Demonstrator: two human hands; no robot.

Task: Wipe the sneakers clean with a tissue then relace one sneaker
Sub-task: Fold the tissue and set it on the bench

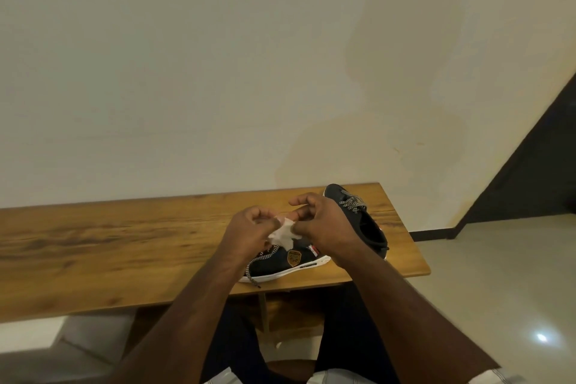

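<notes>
Head view: left hand point(249, 227) and right hand point(324, 224) are pinching the tissue point(282, 235) above the sneaker point(286, 262); pulling apart risks tearing it.

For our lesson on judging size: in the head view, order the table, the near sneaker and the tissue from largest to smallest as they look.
1. Table
2. Near sneaker, partly hidden by the hands
3. Tissue
</notes>
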